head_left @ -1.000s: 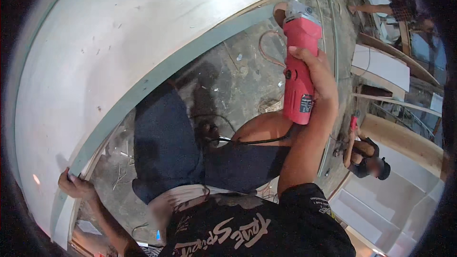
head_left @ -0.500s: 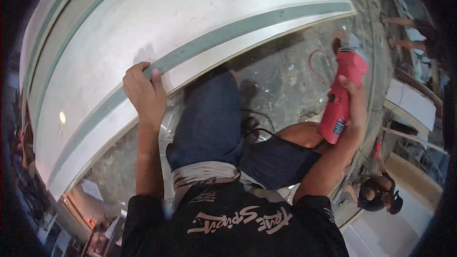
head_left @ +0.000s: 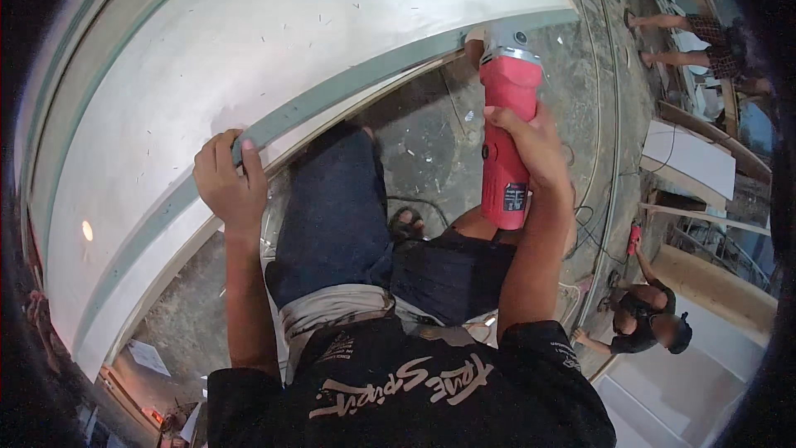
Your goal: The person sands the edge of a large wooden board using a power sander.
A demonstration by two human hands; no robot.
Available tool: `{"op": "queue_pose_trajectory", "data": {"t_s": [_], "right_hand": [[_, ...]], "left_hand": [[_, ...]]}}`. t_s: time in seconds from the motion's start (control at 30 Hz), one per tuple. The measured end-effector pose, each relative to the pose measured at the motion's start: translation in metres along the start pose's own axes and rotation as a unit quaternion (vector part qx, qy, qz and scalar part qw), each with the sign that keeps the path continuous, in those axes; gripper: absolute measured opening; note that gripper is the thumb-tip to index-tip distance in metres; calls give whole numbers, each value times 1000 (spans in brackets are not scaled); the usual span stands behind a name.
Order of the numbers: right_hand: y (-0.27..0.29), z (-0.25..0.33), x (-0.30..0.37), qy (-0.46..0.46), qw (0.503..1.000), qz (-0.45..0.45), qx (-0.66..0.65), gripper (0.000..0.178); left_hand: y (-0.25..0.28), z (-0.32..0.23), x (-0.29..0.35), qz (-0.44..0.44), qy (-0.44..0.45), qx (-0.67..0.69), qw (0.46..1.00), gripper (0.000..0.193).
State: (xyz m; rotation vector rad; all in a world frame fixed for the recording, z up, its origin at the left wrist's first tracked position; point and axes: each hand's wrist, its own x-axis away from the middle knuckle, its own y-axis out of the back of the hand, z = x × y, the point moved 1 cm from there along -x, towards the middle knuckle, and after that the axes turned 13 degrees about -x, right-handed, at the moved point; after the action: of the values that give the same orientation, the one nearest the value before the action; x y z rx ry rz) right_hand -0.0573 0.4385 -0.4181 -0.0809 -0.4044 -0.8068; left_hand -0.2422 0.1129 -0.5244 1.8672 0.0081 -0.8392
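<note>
A large white panel (head_left: 332, 17) with grey-green strips lies in front of me. My left hand (head_left: 230, 178) grips the near grey-green strip (head_left: 348, 93), with fingers and thumb curled over it. My right hand (head_left: 535, 145) is wrapped round the body of a red angle grinder (head_left: 508, 116). The grinder's metal head and brownish disc (head_left: 474, 48) are at the near strip, toward the panel's right end. Whether the disc touches the strip, I cannot tell.
My bent legs (head_left: 332, 207) are beneath the panel's edge. Cables (head_left: 597, 99) run across the concrete floor. At the right, another person (head_left: 651, 315) holds a red tool (head_left: 635, 236) beside white boards (head_left: 688, 153). Another person's legs (head_left: 676, 40) show at the upper right.
My right hand has brought the grinder left, from out over the floor to the panel's strip. My left hand keeps its hold on the strip. The view has shifted slightly.
</note>
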Motion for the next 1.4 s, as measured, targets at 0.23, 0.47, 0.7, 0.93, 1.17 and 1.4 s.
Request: {"op": "queue_pose_trajectory", "data": {"t_s": [0.23, 0.47, 0.7, 0.93, 1.17, 1.4], "right_hand": [[5, -9, -6, 26, 1000, -5, 1, 27], [-1, -8, -10, 24, 1000, 4, 12, 27], [-4, -5, -8, 11, 1000, 13, 9, 28], [-6, -2, -6, -25, 999, -3, 35, 40], [-6, -2, -6, -20, 999, 26, 25, 33], [-7, 1, -9, -11, 998, 22, 53, 36]], "left_hand": [[-4, -3, 1, -17, 17, -21, 999, 18], [-2, -3, -1, -10, 26, -36, 999, 19], [-3, -2, 0, -7, 31, -29, 999, 14], [-5, 1, 1, -2, 19, -31, 999, 18], [-3, 1, 0, -6, 22, -24, 999, 16], [-4, 0, -1, -17, 21, -30, 999, 16]]}}
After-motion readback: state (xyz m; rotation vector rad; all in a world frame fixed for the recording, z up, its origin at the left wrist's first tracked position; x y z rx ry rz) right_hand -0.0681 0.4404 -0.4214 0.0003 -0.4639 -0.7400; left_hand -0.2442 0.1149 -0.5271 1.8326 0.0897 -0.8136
